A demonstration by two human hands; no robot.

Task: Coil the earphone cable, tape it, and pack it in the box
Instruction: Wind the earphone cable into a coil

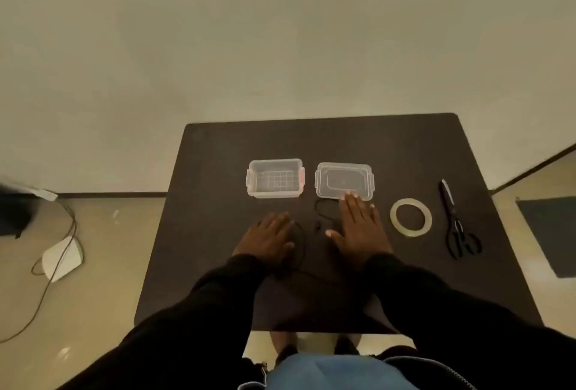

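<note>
A black earphone cable (pixel 322 212) lies loose on the dark table (pixel 218 233), hard to make out; it runs between my two hands and partly under them. My left hand (pixel 268 238) rests flat, palm down, fingers apart, holding nothing. My right hand (pixel 358 227) also lies flat and spread, its fingertips near the lid. A clear plastic box (pixel 275 178) stands open and empty beyond my left hand. Its clear lid (pixel 344 180) lies to the right of it. A roll of clear tape (pixel 410 217) lies to the right of my right hand.
Black scissors (pixel 458 224) lie at the table's right side, past the tape. On the floor to the left sit a white device (pixel 62 258) and a trailing wire (pixel 53 268). A dark mat (pixel 551 233) lies on the floor at right.
</note>
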